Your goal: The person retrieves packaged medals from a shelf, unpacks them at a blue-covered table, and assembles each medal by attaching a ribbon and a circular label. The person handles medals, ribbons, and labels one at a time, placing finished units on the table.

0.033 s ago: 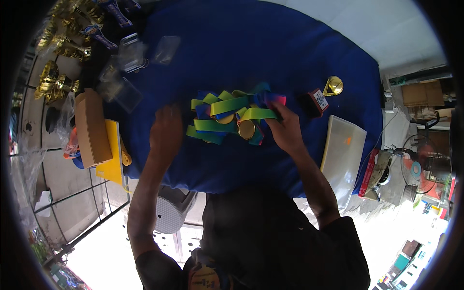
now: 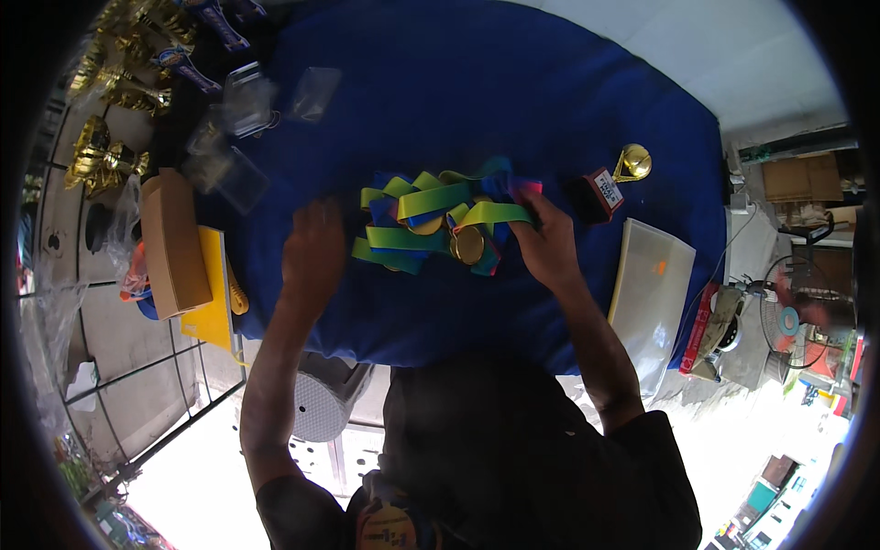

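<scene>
A heap of medals point(image 2: 440, 220) with green, yellow and blue ribbons lies mid-tabletop point(image 2: 513, 92), on the blue cloth. The right hand point(image 2: 550, 243) rests on the heap's right edge, its grip clenched on ribbon ends. The left hand point(image 2: 313, 252) lies flat just left of the heap, grip released, blurred. A small trophy point(image 2: 616, 179) stands toward the right edge; a brown box point(image 2: 171, 240) sits at the left edge, gold trophies point(image 2: 101, 156) beyond it

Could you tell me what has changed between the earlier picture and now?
Nothing has visibly changed. The left hand lies beside the pile of medals on the blue tablecloth, and the right hand rests at the pile's other edge, just as in the earlier picture.
</scene>
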A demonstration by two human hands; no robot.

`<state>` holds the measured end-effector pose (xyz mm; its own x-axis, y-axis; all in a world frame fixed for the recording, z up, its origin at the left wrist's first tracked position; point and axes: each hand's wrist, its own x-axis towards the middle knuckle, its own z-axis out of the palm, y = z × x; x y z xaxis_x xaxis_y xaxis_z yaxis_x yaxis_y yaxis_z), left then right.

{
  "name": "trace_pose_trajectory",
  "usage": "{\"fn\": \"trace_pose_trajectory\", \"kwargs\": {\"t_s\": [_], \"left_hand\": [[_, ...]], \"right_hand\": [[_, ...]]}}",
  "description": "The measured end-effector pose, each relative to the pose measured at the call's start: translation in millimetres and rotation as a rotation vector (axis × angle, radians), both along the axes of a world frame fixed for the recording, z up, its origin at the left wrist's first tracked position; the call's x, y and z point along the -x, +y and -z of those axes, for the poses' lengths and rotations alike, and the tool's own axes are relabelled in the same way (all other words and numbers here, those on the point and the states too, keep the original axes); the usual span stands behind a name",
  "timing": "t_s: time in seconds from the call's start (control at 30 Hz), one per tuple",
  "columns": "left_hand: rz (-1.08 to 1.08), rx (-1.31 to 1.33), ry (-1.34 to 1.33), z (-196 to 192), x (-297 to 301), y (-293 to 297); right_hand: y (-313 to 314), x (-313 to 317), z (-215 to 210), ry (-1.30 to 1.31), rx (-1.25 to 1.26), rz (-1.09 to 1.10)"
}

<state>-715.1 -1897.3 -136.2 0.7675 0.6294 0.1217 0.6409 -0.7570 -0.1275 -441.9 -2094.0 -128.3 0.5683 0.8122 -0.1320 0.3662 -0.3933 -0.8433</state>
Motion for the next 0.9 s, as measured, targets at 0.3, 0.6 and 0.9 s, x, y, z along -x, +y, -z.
{"fn": "trace_pose_trajectory", "kwargs": {"t_s": [0.3, 0.6, 0.9], "left_hand": [[0.010, -0.143, 0.095, 4.8, -8.4, 4.0], [0.061, -0.229, -0.090, 24.5, 6.4, 32.4], [-0.393, 1.624, -1.373, -23.5, 18.0, -13.8]], "right_hand": [[-13.7, 17.3, -21.1, -0.587, -0.555, 0.057], [10.4, 42.0, 12.3, -0.441, -0.260, -0.026], [-41.7, 26.9, -23.5, 0.340, -0.103, -0.067]]}}
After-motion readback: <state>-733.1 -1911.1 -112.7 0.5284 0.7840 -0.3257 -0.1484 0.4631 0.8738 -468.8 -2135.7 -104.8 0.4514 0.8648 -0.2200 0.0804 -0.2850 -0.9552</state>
